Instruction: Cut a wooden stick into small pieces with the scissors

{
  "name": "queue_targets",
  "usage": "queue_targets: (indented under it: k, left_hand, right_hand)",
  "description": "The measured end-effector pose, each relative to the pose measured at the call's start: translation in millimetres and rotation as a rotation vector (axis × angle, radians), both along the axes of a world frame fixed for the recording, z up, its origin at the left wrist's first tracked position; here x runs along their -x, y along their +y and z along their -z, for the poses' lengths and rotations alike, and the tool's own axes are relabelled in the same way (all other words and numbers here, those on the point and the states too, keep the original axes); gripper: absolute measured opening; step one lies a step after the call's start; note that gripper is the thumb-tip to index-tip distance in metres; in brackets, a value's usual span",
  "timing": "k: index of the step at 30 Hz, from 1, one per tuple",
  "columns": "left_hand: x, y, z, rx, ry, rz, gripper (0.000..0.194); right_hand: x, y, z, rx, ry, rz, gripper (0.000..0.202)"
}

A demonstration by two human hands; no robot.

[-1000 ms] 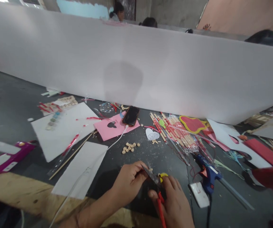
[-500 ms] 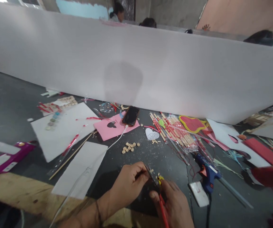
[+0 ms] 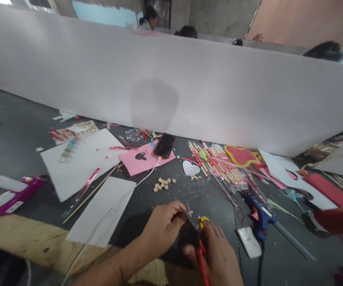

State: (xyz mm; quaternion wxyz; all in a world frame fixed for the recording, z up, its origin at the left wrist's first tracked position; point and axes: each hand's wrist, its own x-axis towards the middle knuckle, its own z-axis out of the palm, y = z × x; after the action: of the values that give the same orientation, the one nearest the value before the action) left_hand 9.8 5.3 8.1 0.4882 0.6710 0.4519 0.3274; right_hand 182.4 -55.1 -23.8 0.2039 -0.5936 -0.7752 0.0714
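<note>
In the lower middle, my right hand wraps round a cutting tool with a long red handle and grey metal jaws. A yellow part of it, or beside it, shows at my fingertips. Whether it is pliers or shears I cannot tell. Close to the jaws, my left hand is closed in a pinch, and what its fingertips hold is hidden. Short pale stick pieces lie by the jaws. Beyond my hands are a pile of small light wooden pieces and a white paper heart.
A phone on a white cable lies on pink paper. To the right are wrapped sticks and a blue glue gun. A purple glue gun lies left. A tall white board stands behind; people are beyond it.
The yellow part has shifted slightly up at my right fingertips, and my right thumb has moved a little left and down. My left hand stays almost in place.
</note>
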Motion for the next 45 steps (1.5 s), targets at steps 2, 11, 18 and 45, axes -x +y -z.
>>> queue_targets:
  k: [2, 11, 18, 45]
  left_hand:
    - [0.3, -0.1, -1.0, 0.041, -0.053, 0.018, 0.013]
    - [2.6, 3.2, -3.6, 0.305, -0.202, 0.073, 0.01]
    - [2.6, 2.9, 6.9, 0.162, -0.054, 0.043, 0.014]
    - [-1.5, 9.3, 11.4, 0.434, -0.267, 0.054, 0.014]
  right_hand:
    - [-0.3, -0.1, 0.5, -0.024, -0.008, -0.009, 0.041]
    - [-3.0, 0.7, 1.1, -0.037, -0.032, -0.03, 0.037]
    - [1.3, -0.9, 5.8, 0.066, 0.073, 0.026, 0.031]
    - [2.1, 5.3, 0.6, 0.088, 0.037, 0.076, 0.035]
